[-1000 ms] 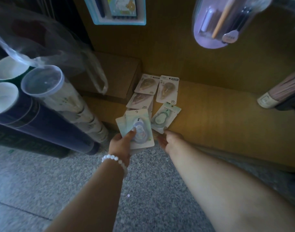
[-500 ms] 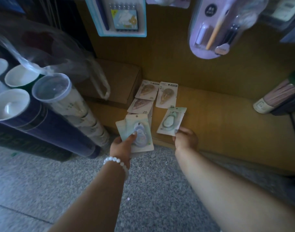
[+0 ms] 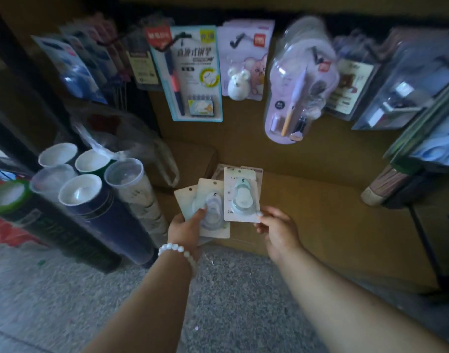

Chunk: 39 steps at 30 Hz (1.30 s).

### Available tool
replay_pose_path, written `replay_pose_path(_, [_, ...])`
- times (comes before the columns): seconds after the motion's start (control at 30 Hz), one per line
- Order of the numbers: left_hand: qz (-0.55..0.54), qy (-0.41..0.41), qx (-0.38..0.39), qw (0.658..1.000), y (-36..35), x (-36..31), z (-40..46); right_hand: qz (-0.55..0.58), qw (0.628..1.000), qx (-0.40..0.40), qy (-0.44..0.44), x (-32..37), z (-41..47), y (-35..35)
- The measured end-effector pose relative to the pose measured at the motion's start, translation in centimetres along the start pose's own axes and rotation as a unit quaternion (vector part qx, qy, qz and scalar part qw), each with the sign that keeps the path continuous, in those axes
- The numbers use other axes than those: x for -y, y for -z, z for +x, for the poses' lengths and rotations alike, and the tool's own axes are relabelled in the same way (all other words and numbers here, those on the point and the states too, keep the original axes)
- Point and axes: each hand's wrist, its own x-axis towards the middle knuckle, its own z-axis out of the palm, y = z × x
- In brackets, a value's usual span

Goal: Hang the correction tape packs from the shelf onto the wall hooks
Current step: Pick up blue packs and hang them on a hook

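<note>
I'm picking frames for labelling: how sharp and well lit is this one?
Head view: dim overall; hanging packs along the top and the tubes at left are motion-blurred; the card in the right hand reads fairly clearly; wide-angle bending at the edges.

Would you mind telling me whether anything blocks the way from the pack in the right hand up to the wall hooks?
Nothing visible does: the right hand pinches the pack in open air below the hanging packs.
</note>
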Motion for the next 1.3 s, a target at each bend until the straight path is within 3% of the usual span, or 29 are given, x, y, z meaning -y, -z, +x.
replay_pose_path(0.17, [-0.016,-0.026,0.028,0.999,-0.5,-2.4,-2.5,-0.033,0.997,0.066,0.034,2.1,-2.9,-1.6])
replay_pose_path(0.6, [-0.084,-0.123,0.120,0.982,1.0,-8.9,-11.3,-0.046,0.986,0.128,0.093,6.8,-10.3,-5.5])
replay_pose_path(1.13, [-0.105,-0.214,0.143,0.961,3.8,-15.6,-18.0,-0.041,0.965,0.206,0.160,14.0,-17.1,-10.9])
replay_pose_path(1.3, [-0.127,-0.205,0.122,0.963,4.9,-17.9,-18.3,-0.052,0.960,0.211,0.177,15.4,-18.1,-12.8])
